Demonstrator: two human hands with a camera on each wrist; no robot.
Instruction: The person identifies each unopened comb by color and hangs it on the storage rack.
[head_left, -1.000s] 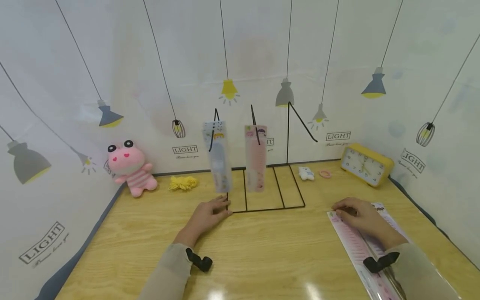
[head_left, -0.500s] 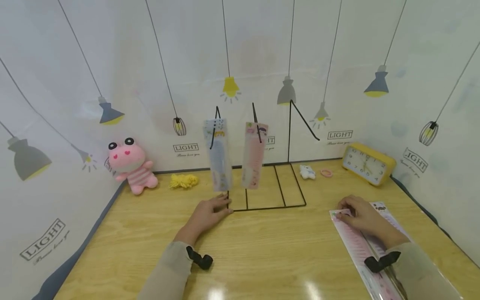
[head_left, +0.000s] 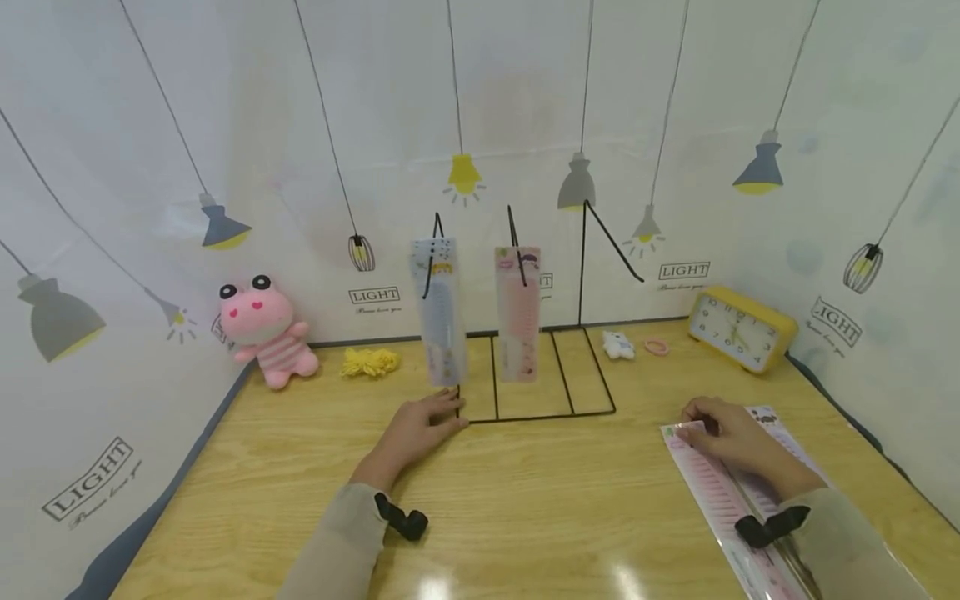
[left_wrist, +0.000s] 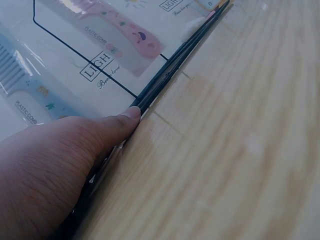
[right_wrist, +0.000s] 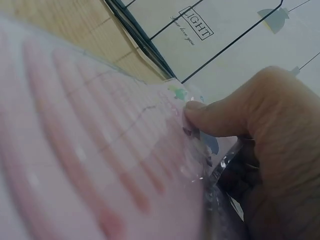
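At the near left corner of the black wire rack, the person's left hand rested in a spread, relaxed touch, its fingers stretched to the side bar and its thumb on the front bar. Well to the right, over the wooden table, the right hand pinched the top end of a pink comb pack between thumb and fingers; the pack slanted down toward the person, and whether its lower end touched the wood could not be told. Beside it lay a second comb pack, partly hidden by the hand and sleeve.

From the rack's left hook hung a blue comb pack, and from the middle hook another pink pack; the right hook sloped down beside them. Left of the rack were a pink plush toy and yellow yarn; right of it, a white figurine, a pink ring and a yellow clock.
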